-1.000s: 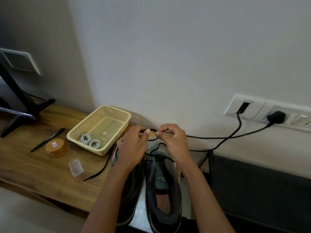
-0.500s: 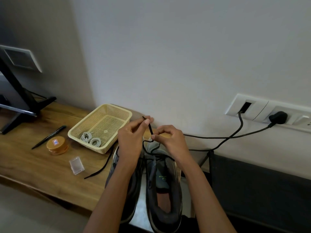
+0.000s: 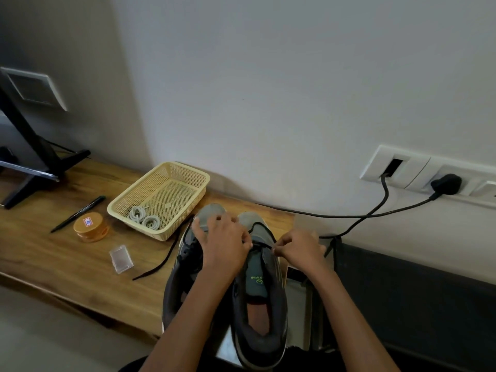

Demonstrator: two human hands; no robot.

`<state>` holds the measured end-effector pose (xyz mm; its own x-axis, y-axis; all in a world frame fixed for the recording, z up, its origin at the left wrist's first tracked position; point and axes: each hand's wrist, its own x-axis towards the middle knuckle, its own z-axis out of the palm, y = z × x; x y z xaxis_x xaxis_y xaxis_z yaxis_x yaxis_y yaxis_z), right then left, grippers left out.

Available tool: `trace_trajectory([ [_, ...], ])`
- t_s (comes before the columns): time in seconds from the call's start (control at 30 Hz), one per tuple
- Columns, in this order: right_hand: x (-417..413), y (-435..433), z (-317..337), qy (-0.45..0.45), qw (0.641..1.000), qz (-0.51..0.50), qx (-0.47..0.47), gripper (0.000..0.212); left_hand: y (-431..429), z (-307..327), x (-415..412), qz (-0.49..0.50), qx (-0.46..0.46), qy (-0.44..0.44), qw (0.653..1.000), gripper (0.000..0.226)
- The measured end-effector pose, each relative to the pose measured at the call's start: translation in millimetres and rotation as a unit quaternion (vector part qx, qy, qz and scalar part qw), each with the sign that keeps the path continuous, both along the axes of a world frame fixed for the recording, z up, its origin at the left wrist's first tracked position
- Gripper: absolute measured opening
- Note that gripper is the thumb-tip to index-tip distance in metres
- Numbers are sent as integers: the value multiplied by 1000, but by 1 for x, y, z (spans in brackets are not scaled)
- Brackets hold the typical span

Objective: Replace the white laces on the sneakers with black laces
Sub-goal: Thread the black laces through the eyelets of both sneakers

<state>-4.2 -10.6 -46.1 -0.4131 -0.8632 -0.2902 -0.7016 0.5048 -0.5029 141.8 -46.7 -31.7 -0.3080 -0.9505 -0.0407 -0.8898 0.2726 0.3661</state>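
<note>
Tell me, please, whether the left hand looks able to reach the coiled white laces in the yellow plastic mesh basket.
Probably yes: the left hand rests on the grey sneaker beside the open-topped yellow plastic mesh basket, nothing lying between it and the coiled white laces.

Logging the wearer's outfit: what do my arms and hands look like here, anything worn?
Bare to the frame edge: left arm and right arm, no sleeves, watch or bands. Ungloved hands form the left grip and right grip; no rings show.
</note>
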Motion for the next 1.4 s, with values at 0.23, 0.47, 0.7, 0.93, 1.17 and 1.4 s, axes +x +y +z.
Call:
trace_trajectory([
  [0.23,3,4,-5,16,999,39,-16,30,5,-10,-12,-33,-7,-84,996,14],
  [0.47,14,7,-2,130,988,85,-6,38,4,-14,-16,-19,12,-107,994,15],
  [0.7,10,8,-6,54,996,76,-11,28,4,-21,-18,-9,27,-78,997,18],
  [0.93,2,6,-11,6,997,74,-20,24,3,-20,-18,-13,41,-61,997,19],
  [1.17,-4,5,-13,-27,996,89,-12,20,4,-22,-20,-18,41,-34,998,17],
  [1.4,-8,2,-23,-69,995,67,-30,28,7,-26,-20,-15,55,-25,998,20],
])
